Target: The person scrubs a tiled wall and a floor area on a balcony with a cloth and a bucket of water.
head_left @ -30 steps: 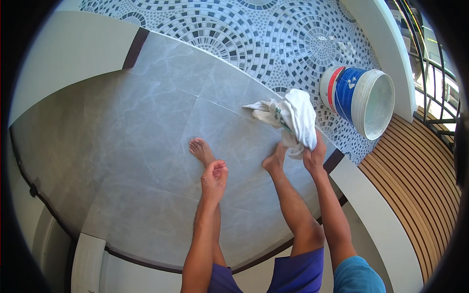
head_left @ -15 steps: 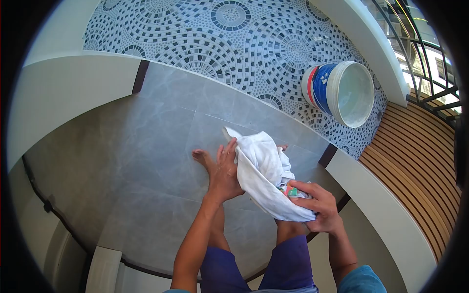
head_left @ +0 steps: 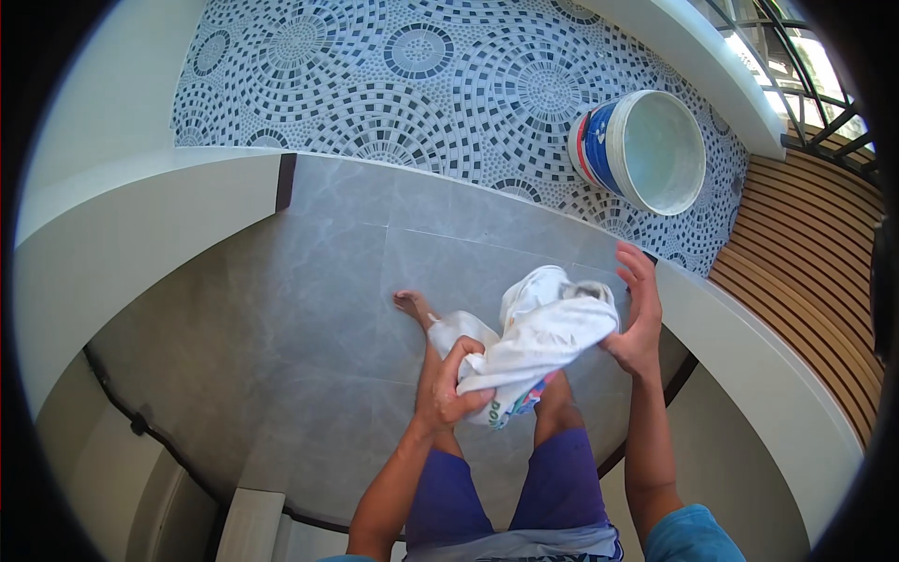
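A bunched white cloth with a coloured print hangs in front of my knees, above the grey floor. Some printed letters and patches of blue, green and pink show along its lower edge. My left hand is closed around the cloth's left part, thumb and fingers pinching the folds. At the opposite end, my right hand has its fingers stretched up and apart, with the thumb side against the cloth's edge. Whether the cloth is a garment cannot be made out.
A white and blue bucket holding pale liquid stands on the mosaic tiles ahead on the right. Curved pale ledges flank the grey tiled floor. Wooden slats and black railings lie at the far right.
The cloth has been turned and bunched; its print now shows at the bottom. My left hand has moved lower and gripped it; my right hand has risen and opened its fingers.
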Demonstrator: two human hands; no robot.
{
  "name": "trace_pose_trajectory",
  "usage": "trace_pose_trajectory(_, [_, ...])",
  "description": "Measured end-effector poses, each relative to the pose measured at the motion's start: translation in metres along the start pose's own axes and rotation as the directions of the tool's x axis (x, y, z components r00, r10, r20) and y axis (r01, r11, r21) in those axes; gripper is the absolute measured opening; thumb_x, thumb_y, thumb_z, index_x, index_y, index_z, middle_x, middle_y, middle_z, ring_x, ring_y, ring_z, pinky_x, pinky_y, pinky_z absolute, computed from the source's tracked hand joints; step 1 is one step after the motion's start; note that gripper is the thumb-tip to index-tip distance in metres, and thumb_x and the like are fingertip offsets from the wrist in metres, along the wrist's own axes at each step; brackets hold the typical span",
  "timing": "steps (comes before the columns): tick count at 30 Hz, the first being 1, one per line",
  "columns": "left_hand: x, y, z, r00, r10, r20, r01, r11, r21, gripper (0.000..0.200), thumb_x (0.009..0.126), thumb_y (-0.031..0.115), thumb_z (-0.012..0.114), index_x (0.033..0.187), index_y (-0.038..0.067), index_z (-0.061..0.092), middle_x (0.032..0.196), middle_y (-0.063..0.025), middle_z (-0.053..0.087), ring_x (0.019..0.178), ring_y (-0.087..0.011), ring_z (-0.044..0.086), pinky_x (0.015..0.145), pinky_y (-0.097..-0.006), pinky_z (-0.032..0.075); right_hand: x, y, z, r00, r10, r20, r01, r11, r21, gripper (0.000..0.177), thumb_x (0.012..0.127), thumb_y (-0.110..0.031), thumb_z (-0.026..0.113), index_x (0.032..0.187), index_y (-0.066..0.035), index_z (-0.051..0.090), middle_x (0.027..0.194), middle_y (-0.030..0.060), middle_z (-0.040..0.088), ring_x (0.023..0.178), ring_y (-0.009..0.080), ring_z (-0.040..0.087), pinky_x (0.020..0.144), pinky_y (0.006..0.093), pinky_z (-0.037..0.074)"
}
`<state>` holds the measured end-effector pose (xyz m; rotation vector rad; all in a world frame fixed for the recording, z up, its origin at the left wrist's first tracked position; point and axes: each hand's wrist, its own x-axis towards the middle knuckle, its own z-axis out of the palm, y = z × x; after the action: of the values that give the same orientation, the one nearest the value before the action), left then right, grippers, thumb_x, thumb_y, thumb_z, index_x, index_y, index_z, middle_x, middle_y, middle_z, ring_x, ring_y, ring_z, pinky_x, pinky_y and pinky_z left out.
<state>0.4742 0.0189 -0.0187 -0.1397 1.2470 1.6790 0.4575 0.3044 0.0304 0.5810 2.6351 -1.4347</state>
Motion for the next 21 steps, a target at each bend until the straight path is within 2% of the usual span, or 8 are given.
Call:
trace_pose_trajectory(2, [0.001, 0.005, 0.028, 0.974, -0.035, -0.226, -0.106, 0.805, -0.583, 0.059, 0.076, 0.029, 0.062, 0.125, -0.002, 0.048, 0.114, -0.0139, 0.058, 0.106, -0.0235, 0.057, 0.094, -0.0334, 0.043, -0.037, 0.052, 0.014, 0.962, 0.242, -0.126, -0.236, 0.970, 0.062, 0.083, 0.058, -0.033, 0.081, 0.124, -0.003, 0.042, 0.126, 0.0093, 0.044, 0.118, 0.0257, 0.044, 0.097, 0.0403, 0.037])
trace_pose_trajectory(3, [0.001, 0.004, 0.030, 0.971, -0.090, -0.223, -0.067, 0.790, -0.609, 0.062, 0.083, 0.032, 0.053, 0.133, -0.003, 0.038, 0.121, -0.0161, 0.056, 0.110, -0.0252, 0.056, 0.096, -0.0353, 0.043, -0.060, 0.076, 0.023, 0.913, 0.405, -0.050, -0.380, 0.889, 0.255, 0.076, 0.068, -0.041, 0.077, 0.124, -0.004, 0.042, 0.124, 0.0096, 0.045, 0.116, 0.0258, 0.045, 0.098, 0.0402, 0.036])
trace_pose_trajectory(5, [-0.003, -0.005, 0.031, 0.958, -0.220, -0.182, 0.005, 0.650, -0.760, 0.064, 0.084, 0.030, 0.052, 0.136, -0.002, 0.034, 0.128, -0.0167, 0.050, 0.117, -0.0252, 0.051, 0.100, -0.0358, 0.040, -0.102, 0.103, 0.045, 0.611, 0.728, 0.310, -0.713, 0.337, 0.614, 0.065, 0.085, -0.058, 0.051, 0.122, -0.005, 0.048, 0.115, 0.0099, 0.054, 0.114, 0.0235, 0.048, 0.098, 0.0407, 0.036])
trace_pose_trajectory(7, [-0.005, -0.019, 0.034, 0.950, -0.253, -0.184, -0.011, 0.562, -0.827, 0.065, 0.084, 0.029, 0.051, 0.137, -0.004, 0.032, 0.132, -0.0165, 0.047, 0.121, -0.0265, 0.048, 0.103, -0.0370, 0.037, -0.111, 0.079, 0.063, 0.437, 0.500, 0.748, -0.824, -0.112, 0.556, 0.053, 0.089, -0.047, 0.055, 0.117, -0.002, 0.053, 0.112, 0.0102, 0.057, 0.107, 0.0191, 0.052, 0.094, 0.0327, 0.040])
trace_pose_trajectory(11, [-0.013, -0.021, 0.026, 0.982, -0.071, -0.175, -0.090, 0.639, -0.764, 0.058, 0.085, 0.019, 0.056, 0.136, -0.003, 0.037, 0.126, -0.0133, 0.052, 0.113, -0.0218, 0.053, 0.097, -0.0323, 0.040, -0.109, 0.052, 0.100, 0.603, 0.483, 0.635, -0.778, 0.181, 0.602, 0.029, 0.092, -0.027, 0.058, 0.105, -0.001, 0.059, 0.095, 0.0036, 0.062, 0.084, 0.0098, 0.058, 0.075, 0.0235, 0.046])
trace_pose_trajectory(14, [-0.032, -0.025, -0.006, 0.928, -0.146, -0.342, 0.040, 0.954, -0.298, 0.046, 0.081, 0.009, 0.061, 0.123, -0.003, 0.051, 0.114, -0.0118, 0.059, 0.102, -0.0200, 0.059, 0.088, -0.0304, 0.045, -0.095, 0.042, 0.103, 0.768, 0.461, 0.444, -0.640, 0.585, 0.499, 0.022, 0.089, -0.022, 0.063, 0.098, -0.002, 0.059, 0.092, 0.0022, 0.063, 0.083, 0.0090, 0.058, 0.072, 0.0208, 0.045])
trace_pose_trajectory(17, [-0.047, -0.012, -0.025, 0.800, -0.136, -0.585, -0.181, 0.874, -0.450, 0.036, 0.075, -0.001, 0.062, 0.111, -0.004, 0.058, 0.104, -0.0103, 0.062, 0.093, -0.0172, 0.060, 0.082, -0.0289, 0.046, -0.090, 0.033, 0.100, 0.903, 0.412, 0.122, -0.429, 0.845, 0.319, 0.024, 0.090, -0.023, 0.062, 0.088, 0.000, 0.056, 0.085, 0.0038, 0.062, 0.078, 0.0102, 0.057, 0.070, 0.0241, 0.045])
trace_pose_trajectory(21, [-0.071, -0.029, -0.062, 0.703, 0.106, -0.703, -0.382, 0.890, -0.248, 0.034, 0.073, -0.003, 0.060, 0.107, -0.004, 0.053, 0.103, -0.0108, 0.061, 0.092, -0.0159, 0.058, 0.085, -0.0281, 0.043, -0.089, 0.030, 0.080, 0.900, 0.435, 0.023, -0.429, 0.877, 0.217, 0.022, 0.092, -0.022, 0.059, 0.090, 0.000, 0.055, 0.092, 0.0045, 0.060, 0.080, 0.0077, 0.053, 0.066, 0.0226, 0.042])
